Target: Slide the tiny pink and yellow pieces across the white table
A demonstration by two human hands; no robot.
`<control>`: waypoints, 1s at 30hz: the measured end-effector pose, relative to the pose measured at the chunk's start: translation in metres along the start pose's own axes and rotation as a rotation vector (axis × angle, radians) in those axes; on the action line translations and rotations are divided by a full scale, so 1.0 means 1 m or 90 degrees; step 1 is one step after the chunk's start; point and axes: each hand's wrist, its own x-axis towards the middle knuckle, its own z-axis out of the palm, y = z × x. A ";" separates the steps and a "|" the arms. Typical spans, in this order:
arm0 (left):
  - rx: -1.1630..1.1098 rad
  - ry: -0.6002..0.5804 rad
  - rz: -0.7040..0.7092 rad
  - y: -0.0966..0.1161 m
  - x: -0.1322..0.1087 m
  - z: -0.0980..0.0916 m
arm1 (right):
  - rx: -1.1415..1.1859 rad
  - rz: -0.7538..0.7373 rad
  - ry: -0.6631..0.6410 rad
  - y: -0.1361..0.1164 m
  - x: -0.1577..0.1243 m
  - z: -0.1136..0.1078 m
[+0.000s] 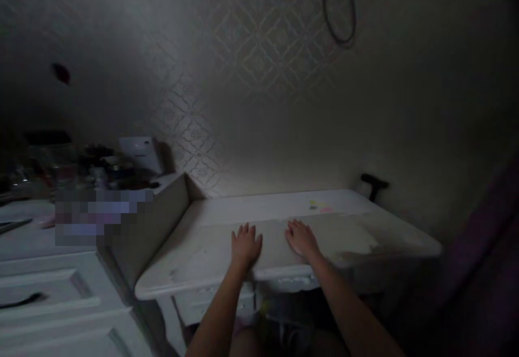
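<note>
A patterned wall (259, 48) rises behind a pale counter (385, 232), which fills the middle of the dim room and serves as the landmark here. Its top is white, worn and smudged, with rounded corners and a drawer front under its near edge. To the left of the counter stands a taller white cabinet (52, 297) crowded with jars and bottles. A dark handle-like object (373, 183) pokes up at the counter's far right corner, and small coloured marks (319, 205) lie on its top toward the back. The left hand (245, 244) and right hand (300, 237) lie flat on the counter near its front edge, fingers spread wide and holding nothing, seemingly placed side by side to rest or brace there.
</note>
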 end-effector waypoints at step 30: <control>0.003 -0.002 0.007 0.000 0.000 -0.001 | -0.004 0.001 0.004 0.001 0.000 0.002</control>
